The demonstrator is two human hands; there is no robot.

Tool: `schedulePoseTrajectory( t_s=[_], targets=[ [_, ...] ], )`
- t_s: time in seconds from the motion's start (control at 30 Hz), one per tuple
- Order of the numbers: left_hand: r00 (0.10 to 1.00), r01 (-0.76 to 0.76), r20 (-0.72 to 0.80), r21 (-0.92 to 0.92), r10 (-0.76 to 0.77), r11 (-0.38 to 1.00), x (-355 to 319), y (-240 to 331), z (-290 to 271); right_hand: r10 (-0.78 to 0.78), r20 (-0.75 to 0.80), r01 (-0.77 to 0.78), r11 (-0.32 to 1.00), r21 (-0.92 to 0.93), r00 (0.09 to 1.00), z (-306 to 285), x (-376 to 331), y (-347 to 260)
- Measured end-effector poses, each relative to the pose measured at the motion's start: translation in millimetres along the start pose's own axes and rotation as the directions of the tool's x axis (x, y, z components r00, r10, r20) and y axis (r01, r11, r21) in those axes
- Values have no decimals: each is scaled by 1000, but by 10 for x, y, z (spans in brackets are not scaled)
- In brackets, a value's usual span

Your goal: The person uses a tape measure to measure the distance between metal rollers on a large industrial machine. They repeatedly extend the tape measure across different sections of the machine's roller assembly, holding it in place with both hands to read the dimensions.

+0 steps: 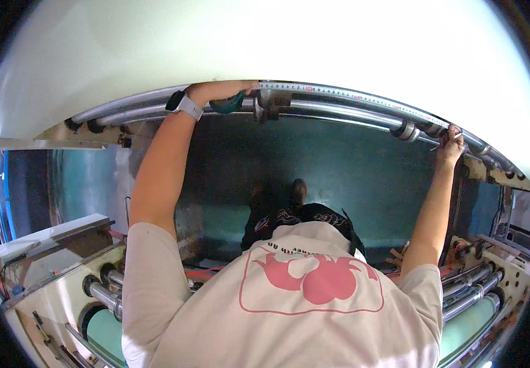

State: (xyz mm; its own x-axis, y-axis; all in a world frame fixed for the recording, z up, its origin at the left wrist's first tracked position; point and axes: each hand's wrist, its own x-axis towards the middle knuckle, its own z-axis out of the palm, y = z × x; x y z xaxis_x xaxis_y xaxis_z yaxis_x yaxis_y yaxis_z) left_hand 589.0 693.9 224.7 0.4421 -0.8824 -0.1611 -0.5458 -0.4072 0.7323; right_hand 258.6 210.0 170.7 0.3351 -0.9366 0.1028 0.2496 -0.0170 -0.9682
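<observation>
My left hand (223,91) is wrapped over the dark green case of a tape measure (227,105), up against the lower edge of the big white roll. From it the pulled-out tape blade (351,94) runs to the right along a shiny metal bar, its scale facing me. At the blade's far right end my right hand (452,146) is closed with the fingertips pinching at the tape's end. A thin white stick-like piece (457,134) shows by those fingers; whether they hold it I cannot tell. Both arms are stretched wide apart.
The white roll (277,40) spans the far side. Beneath it run metal rods (332,110) with a dark bracket (267,105) and collars (407,130). Behind me stand machine frames with green rollers (106,334) at left and right. My shoe (299,191) is on the dark green floor (363,165).
</observation>
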Motion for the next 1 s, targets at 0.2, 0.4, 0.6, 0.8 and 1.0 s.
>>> schedulePoseTrajectory(
  t_s=[0.2,0.4,0.6,0.8,1.0],
  targets=[
    [1000,7,-8,82,-7,997,-15,67,-30,20,28,-18,999,-43,999,19,-23,-50],
    [953,-174,-222,157,207,972,-74,81,86,46,64,-42,997,-68,997,-32,4,-61],
    [986,-64,-121,369,116,927,49,138,205,53,5,-52,995,-83,999,22,-53,-86],
    [979,-92,-126,432,161,897,62,100,242,59,-35,-61,995,-74,998,68,-60,-89],
    [979,-54,-158,393,125,918,18,113,264,41,-15,-43,992,-121,999,17,-46,-71]
  ],
)
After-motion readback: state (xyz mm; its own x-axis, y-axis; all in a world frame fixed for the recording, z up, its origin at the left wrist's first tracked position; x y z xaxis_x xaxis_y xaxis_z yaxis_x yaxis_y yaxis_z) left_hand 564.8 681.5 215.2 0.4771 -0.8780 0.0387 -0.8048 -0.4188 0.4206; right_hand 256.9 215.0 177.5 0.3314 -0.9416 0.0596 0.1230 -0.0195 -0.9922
